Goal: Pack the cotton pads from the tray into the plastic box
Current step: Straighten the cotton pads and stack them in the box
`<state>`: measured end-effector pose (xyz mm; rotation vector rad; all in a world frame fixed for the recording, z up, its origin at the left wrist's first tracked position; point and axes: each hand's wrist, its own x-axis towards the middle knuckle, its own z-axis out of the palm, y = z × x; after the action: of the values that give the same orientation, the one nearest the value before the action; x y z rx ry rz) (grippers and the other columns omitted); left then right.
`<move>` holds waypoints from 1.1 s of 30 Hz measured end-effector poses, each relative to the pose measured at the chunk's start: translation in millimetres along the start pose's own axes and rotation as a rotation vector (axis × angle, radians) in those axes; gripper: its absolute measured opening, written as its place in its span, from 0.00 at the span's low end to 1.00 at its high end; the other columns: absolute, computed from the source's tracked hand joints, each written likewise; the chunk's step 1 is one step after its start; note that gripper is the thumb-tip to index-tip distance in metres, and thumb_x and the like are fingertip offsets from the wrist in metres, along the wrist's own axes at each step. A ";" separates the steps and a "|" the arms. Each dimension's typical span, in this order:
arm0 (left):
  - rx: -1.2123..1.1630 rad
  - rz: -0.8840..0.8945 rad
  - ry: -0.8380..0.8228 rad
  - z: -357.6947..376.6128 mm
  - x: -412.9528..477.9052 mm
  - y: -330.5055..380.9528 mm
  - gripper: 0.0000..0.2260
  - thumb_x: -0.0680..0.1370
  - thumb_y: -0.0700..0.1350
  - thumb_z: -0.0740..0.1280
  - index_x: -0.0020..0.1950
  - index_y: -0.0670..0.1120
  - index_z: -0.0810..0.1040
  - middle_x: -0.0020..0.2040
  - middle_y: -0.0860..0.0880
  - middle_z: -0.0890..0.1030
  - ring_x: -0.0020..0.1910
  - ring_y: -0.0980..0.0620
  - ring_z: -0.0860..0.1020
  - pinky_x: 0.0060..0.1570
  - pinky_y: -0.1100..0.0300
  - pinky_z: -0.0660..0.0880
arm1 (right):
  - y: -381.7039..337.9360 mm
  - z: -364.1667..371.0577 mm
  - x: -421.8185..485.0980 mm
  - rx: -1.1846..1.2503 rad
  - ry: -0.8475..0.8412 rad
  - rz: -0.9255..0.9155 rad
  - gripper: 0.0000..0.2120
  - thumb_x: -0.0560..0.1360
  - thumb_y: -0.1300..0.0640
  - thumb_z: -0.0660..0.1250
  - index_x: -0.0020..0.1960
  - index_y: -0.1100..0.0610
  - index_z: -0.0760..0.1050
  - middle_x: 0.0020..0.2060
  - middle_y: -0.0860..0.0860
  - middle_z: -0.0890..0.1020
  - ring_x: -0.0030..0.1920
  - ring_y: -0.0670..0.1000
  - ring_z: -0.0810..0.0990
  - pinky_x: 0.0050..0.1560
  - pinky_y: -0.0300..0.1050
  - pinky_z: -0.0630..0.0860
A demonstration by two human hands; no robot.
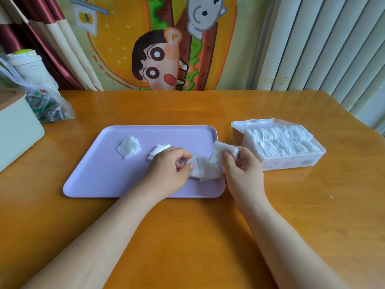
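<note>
A lilac tray (100, 174) lies on the wooden table. On it sit a loose cotton pad (128, 147), a second pad (159, 151) partly hidden behind my left hand, and a small pile of pads (205, 168) near its right edge. My left hand (169, 171) pinches the pile's left side. My right hand (239, 165) holds a stack of pads (223, 152) over the tray's right rim. The clear plastic box (291, 161) stands to the right, lid open, filled with rows of white pads.
A pale green box (18, 130) and a plastic bag of packets (48, 105) stand at the table's left back. Curtains and a cartoon cloth hang behind. The table's right edge runs close past the plastic box.
</note>
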<state>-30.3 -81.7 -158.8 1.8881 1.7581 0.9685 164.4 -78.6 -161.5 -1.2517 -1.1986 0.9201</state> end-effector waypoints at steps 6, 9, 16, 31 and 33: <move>0.244 0.115 0.041 -0.4 9.8 7.0 0.11 0.78 0.54 0.74 0.56 0.51 0.82 0.50 0.56 0.77 0.46 0.55 0.75 0.48 0.58 0.73 | 5.4 -2.3 4.0 -0.012 0.032 0.011 0.06 0.83 0.56 0.67 0.48 0.52 0.80 0.31 0.40 0.79 0.33 0.41 0.76 0.36 0.36 0.72; 0.208 0.194 -0.036 8.8 10.5 19.2 0.11 0.75 0.53 0.75 0.54 0.50 0.83 0.51 0.54 0.77 0.47 0.53 0.76 0.48 0.59 0.72 | 6.2 -2.5 4.0 -0.023 0.047 0.008 0.06 0.83 0.57 0.67 0.47 0.52 0.80 0.32 0.42 0.79 0.32 0.40 0.75 0.34 0.33 0.71; 0.447 0.152 -0.123 26.8 3.9 27.2 0.17 0.72 0.61 0.55 0.44 0.51 0.77 0.45 0.53 0.75 0.47 0.47 0.71 0.42 0.53 0.72 | 7.0 -4.5 5.2 -0.042 0.034 0.026 0.06 0.83 0.56 0.67 0.48 0.53 0.80 0.32 0.41 0.80 0.35 0.42 0.77 0.39 0.43 0.77; -0.116 0.095 0.139 19.0 -6.2 19.4 0.19 0.82 0.50 0.62 0.33 0.46 0.66 0.34 0.49 0.71 0.38 0.49 0.72 0.39 0.51 0.72 | 5.0 -7.1 5.7 0.036 0.053 0.040 0.06 0.81 0.52 0.66 0.49 0.48 0.81 0.43 0.56 0.85 0.47 0.60 0.84 0.52 0.67 0.83; -0.227 0.030 0.218 10.4 -5.5 19.1 0.19 0.82 0.50 0.63 0.33 0.47 0.69 0.34 0.51 0.72 0.38 0.51 0.72 0.38 0.55 0.69 | 5.5 -6.5 6.2 0.042 0.051 0.044 0.05 0.81 0.51 0.66 0.50 0.48 0.82 0.45 0.57 0.86 0.50 0.60 0.85 0.53 0.68 0.83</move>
<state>-9.2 -88.0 -154.0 1.7239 1.6566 1.3684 172.5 -73.1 -165.5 -1.2653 -1.1107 0.9358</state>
